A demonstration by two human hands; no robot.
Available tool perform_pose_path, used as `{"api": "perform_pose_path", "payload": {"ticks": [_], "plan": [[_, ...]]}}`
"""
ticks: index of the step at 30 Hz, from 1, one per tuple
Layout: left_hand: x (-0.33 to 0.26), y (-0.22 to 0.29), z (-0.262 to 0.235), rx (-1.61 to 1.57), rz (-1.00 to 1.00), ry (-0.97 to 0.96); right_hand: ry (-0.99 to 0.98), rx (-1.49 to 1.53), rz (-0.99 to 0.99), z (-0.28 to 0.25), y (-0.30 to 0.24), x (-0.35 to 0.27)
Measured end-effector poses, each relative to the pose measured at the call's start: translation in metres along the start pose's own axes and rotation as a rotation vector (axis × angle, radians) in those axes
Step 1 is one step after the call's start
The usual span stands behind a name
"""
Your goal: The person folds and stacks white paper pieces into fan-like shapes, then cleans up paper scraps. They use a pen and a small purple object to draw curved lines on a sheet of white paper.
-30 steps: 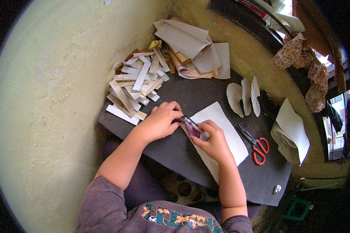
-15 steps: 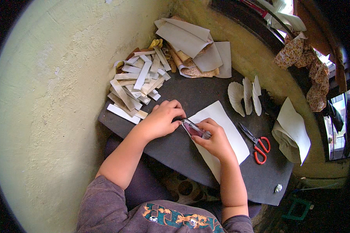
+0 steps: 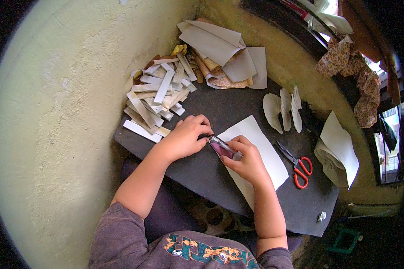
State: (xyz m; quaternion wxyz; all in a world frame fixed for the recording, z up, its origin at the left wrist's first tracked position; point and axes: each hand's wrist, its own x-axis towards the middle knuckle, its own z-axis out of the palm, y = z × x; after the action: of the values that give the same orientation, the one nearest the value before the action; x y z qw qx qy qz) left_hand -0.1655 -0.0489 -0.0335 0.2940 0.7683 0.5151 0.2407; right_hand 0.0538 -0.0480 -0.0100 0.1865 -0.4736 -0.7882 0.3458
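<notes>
My right hand point(image 3: 246, 157) grips a small clear object with a pinkish-purple part point(image 3: 221, 149), whose exact kind I cannot make out. At its dark upper-left end, my left hand point(image 3: 191, 136) is closed with thumb and fingers pinched together. The left fingertips partly hide that end. A white sheet of paper point(image 3: 260, 168) lies on the dark table, under my right hand. To the right of the sheet are scissors with red handles point(image 3: 301, 172), their blades pointing away from me.
Cut light strips point(image 3: 164, 94) are heaped at the left by the wall. Behind them lie folded papers point(image 3: 213, 40). Several pleated white paper fans point(image 3: 273, 112) stand at the back right. A rolled white sheet point(image 3: 334, 154) rests at the right edge, a crumpled scrap point(image 3: 322, 216) nearer.
Both hands stay almost in place around the clear object. My left fingertips have shifted very slightly at its dark end.
</notes>
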Motion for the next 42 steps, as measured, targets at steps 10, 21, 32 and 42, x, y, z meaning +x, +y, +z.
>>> {"api": "perform_pose_path", "payload": {"ticks": [10, 21, 32, 42], "plan": [[0.0011, -0.0028, 0.0017, -0.040, 0.015, 0.028, 0.038, -0.029, -0.040, 0.0041, 0.0005, -0.0016], [0.0025, 0.0037, 0.0046, -0.003, -0.031, 0.060, 0.012, -0.017, -0.057, 0.0014, 0.0045, -0.0003], [0.0027, 0.0051, 0.0035, 0.010, -0.047, 0.042, -0.012, 0.019, -0.019, 0.0001, 0.0026, -0.0009], [0.0022, 0.0062, 0.0043, 0.033, -0.035, 0.060, -0.057, 0.037, -0.036, -0.0026, 0.0040, -0.0022]]}}
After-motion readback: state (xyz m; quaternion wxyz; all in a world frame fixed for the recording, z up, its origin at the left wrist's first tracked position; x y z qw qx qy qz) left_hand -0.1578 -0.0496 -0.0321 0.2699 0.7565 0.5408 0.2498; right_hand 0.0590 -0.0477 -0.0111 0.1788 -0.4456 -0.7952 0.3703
